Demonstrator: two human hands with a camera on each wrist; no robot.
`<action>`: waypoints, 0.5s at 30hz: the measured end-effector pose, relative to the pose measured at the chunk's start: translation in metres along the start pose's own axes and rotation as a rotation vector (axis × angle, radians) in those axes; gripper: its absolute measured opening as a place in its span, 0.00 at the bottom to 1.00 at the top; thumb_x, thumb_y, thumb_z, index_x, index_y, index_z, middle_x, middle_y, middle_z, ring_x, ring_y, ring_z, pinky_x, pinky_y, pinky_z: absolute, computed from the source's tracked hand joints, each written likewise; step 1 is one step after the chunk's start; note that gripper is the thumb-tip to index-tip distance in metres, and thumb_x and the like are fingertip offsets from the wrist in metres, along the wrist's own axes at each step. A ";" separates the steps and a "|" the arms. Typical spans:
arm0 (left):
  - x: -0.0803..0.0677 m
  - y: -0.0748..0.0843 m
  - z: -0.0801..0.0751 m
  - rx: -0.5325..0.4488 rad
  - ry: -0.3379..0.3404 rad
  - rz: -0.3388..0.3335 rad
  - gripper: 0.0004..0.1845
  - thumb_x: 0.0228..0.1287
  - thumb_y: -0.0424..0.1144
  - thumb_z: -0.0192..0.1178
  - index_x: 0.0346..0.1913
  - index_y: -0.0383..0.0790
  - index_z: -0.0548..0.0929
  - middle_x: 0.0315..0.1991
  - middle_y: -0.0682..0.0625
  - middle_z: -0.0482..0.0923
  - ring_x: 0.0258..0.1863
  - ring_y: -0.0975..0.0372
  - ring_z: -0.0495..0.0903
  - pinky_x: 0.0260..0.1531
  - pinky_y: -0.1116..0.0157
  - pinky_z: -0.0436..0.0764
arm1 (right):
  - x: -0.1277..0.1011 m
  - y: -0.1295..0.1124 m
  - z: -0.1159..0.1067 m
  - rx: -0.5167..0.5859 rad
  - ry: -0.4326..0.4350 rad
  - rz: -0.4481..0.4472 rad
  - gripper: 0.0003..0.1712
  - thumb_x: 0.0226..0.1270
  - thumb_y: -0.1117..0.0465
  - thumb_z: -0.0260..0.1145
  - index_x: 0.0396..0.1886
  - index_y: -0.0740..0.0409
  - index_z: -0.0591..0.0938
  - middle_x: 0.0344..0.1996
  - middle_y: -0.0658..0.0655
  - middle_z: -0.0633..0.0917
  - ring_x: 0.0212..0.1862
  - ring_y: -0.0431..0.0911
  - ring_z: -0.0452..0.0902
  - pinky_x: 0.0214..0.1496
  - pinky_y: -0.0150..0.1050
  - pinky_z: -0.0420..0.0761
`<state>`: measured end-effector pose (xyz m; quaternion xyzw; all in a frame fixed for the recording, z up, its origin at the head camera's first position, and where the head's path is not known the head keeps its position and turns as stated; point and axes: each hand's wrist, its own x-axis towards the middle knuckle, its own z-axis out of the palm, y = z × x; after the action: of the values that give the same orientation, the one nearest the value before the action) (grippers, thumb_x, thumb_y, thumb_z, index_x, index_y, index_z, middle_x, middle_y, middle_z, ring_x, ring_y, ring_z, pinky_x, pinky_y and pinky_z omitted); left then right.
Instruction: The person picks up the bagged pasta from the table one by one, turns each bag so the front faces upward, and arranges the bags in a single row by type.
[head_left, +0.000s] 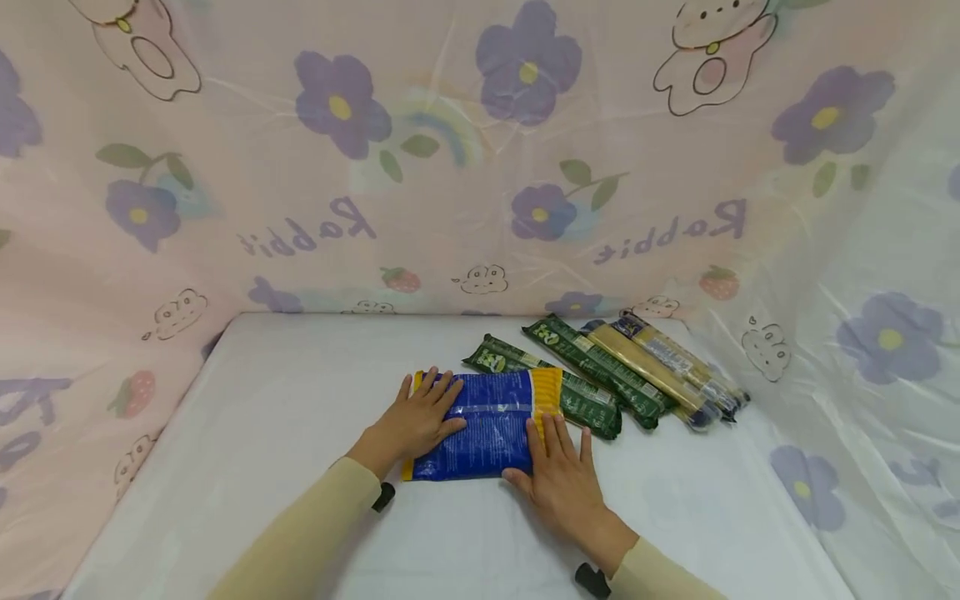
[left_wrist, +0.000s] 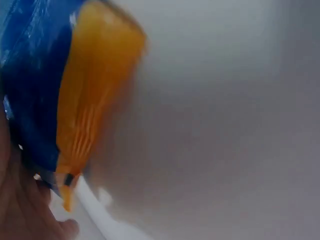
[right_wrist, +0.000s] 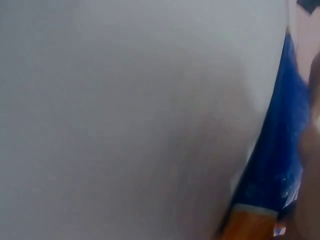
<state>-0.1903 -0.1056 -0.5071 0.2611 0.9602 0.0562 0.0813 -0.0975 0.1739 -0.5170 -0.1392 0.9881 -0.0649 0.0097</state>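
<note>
A blue packet with yellow ends (head_left: 487, 421) lies flat on the white table (head_left: 300, 375). My left hand (head_left: 420, 412) rests flat on its left part, fingers straight and spread. My right hand (head_left: 558, 467) presses with straight fingers on its right front corner. The left wrist view shows the blue packet (left_wrist: 35, 85) with its yellow end blurred, and a bit of my left hand (left_wrist: 20, 210) at the lower left. The right wrist view shows the packet's blue edge (right_wrist: 280, 150) along the right side, above white table (right_wrist: 125, 120).
Right of the blue packet lie two green packets (head_left: 592, 375) and long clear packets of pasta (head_left: 667, 367), side by side, slanting toward the back. A pink sheet printed with flowers and rabbits (head_left: 480, 150) walls the table at the back and both sides.
</note>
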 end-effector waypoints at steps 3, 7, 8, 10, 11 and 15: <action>-0.013 0.000 0.005 0.004 -0.041 -0.036 0.44 0.80 0.71 0.37 0.87 0.48 0.50 0.87 0.45 0.45 0.87 0.47 0.39 0.80 0.34 0.41 | 0.010 -0.004 0.002 -0.003 0.005 -0.019 0.49 0.80 0.28 0.47 0.84 0.58 0.61 0.83 0.67 0.57 0.85 0.63 0.47 0.80 0.74 0.42; -0.052 0.000 0.009 0.008 -0.013 -0.052 0.45 0.79 0.69 0.44 0.86 0.44 0.54 0.86 0.43 0.48 0.86 0.45 0.41 0.81 0.36 0.44 | 0.032 -0.002 -0.002 0.036 -0.021 -0.100 0.47 0.82 0.29 0.44 0.85 0.56 0.60 0.84 0.65 0.56 0.85 0.63 0.46 0.80 0.75 0.42; -0.064 0.002 0.010 0.002 0.000 -0.045 0.45 0.79 0.68 0.46 0.85 0.42 0.55 0.86 0.41 0.49 0.86 0.44 0.43 0.81 0.37 0.46 | 0.041 -0.002 -0.002 0.031 -0.038 -0.122 0.47 0.82 0.29 0.43 0.85 0.55 0.59 0.85 0.63 0.56 0.86 0.63 0.45 0.80 0.74 0.42; -0.083 0.008 0.012 -0.017 0.027 -0.027 0.45 0.80 0.65 0.50 0.84 0.37 0.57 0.85 0.38 0.52 0.85 0.43 0.47 0.81 0.38 0.50 | 0.057 -0.004 -0.005 0.017 -0.083 -0.160 0.46 0.83 0.29 0.40 0.86 0.53 0.57 0.85 0.61 0.55 0.86 0.61 0.44 0.81 0.73 0.42; -0.092 0.013 0.012 -0.026 0.038 -0.016 0.44 0.80 0.63 0.51 0.83 0.34 0.58 0.84 0.36 0.53 0.84 0.42 0.50 0.80 0.38 0.53 | 0.066 -0.006 -0.006 0.006 -0.107 -0.176 0.46 0.83 0.29 0.39 0.87 0.52 0.56 0.85 0.60 0.54 0.86 0.61 0.43 0.82 0.72 0.42; -0.111 0.042 0.013 -0.044 0.066 -0.005 0.43 0.78 0.59 0.57 0.80 0.29 0.63 0.80 0.28 0.58 0.80 0.37 0.59 0.75 0.38 0.64 | 0.097 -0.019 -0.011 -0.040 -0.185 -0.198 0.45 0.84 0.30 0.38 0.87 0.50 0.53 0.86 0.57 0.52 0.87 0.59 0.41 0.83 0.69 0.42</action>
<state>-0.0729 -0.1259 -0.4992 0.2547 0.9616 0.0857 0.0557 -0.1859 0.1305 -0.5033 -0.2417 0.9655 -0.0326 0.0915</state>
